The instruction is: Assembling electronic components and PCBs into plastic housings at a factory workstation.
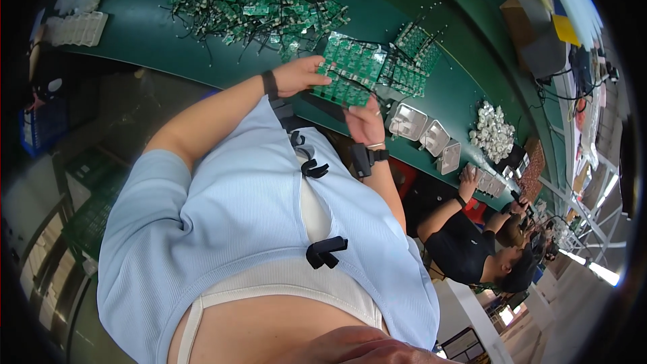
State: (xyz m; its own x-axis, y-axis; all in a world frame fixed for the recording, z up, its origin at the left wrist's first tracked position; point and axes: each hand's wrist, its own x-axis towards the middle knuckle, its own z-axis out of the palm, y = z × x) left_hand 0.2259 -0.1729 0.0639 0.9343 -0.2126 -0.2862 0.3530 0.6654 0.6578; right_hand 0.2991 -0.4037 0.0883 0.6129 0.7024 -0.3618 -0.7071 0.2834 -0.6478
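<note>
- Left hand: pinching left edge of green PCB panel, thumb on top.
- Right hand: grasping panel's near edge, by right corner; finger detail partly hidden.
- Panel: held up at near edge of green worktop, between loose PCB pile and more PCB panels.
- White trays sit right of right hand.
- Farther right: white parts heap, co-worker at same worktop.

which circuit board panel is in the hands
The panel held between left hand and right hand; other panels lie to its right on the table.
</note>
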